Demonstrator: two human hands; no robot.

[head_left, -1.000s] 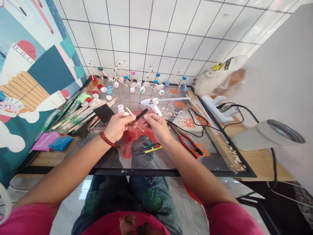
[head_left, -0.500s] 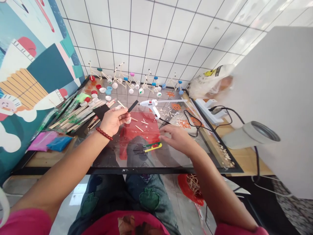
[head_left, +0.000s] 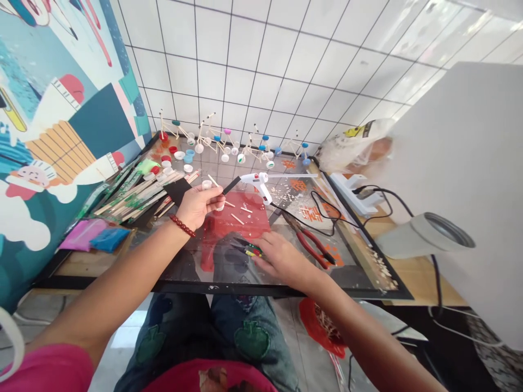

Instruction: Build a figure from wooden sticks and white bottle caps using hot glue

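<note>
My left hand is raised over the glass table and pinches a narrow black strip together with a thin wooden stick. My right hand is down on the glass with its fingers closing on small scissors with green and yellow handles. A white glue gun lies just beyond the black strip.
Red-handled pliers lie right of my right hand. A pile of chopsticks and a black sheet sit at left. Stick-and-cap models line the tiled wall. A power strip, cords and a grey lamp stand at right.
My right hand let go of the black strip, swung down and came back left onto the scissors. My left hand kept the strip and stick and stayed raised.
</note>
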